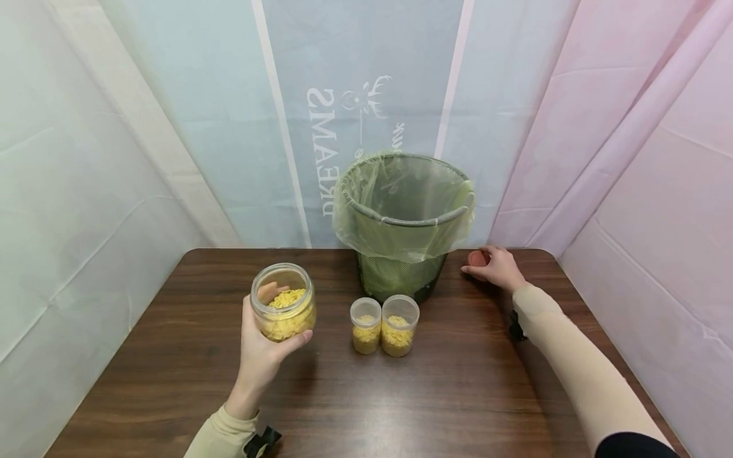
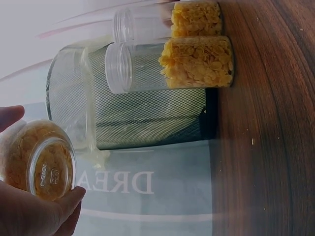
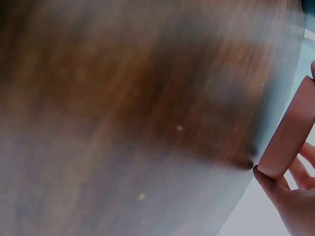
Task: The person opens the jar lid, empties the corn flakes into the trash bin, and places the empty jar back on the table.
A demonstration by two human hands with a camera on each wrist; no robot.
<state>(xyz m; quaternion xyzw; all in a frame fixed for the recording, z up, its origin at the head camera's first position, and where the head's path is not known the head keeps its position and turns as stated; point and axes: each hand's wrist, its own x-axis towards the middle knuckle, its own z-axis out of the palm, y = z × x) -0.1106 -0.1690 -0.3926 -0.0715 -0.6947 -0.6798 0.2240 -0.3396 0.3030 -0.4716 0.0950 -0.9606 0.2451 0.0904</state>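
My left hand (image 1: 259,356) grips a clear open-topped jar (image 1: 286,323) partly filled with yellow flakes, over the left part of the table. Its round base (image 2: 53,169) faces the left wrist camera, with fingers and thumb around its side. At the back right, my right hand (image 1: 501,270) pinches a round reddish-pink lid (image 1: 478,258) by its rim. The lid (image 3: 290,130) shows side-on at the right edge of the right wrist view. Two smaller clear jars, the left one (image 1: 366,327) and the right one (image 1: 399,327), stand upright side by side mid-table, each partly filled with yellow flakes.
Behind the small jars stands a dark mesh waste bin (image 1: 395,267) lined with a pale green plastic bag (image 1: 401,238). A dark wooden table (image 1: 355,407) bears everything. Printed curtains (image 1: 212,114) hang at the back and both sides. Tiny crumbs dot the tabletop in the wrist views.
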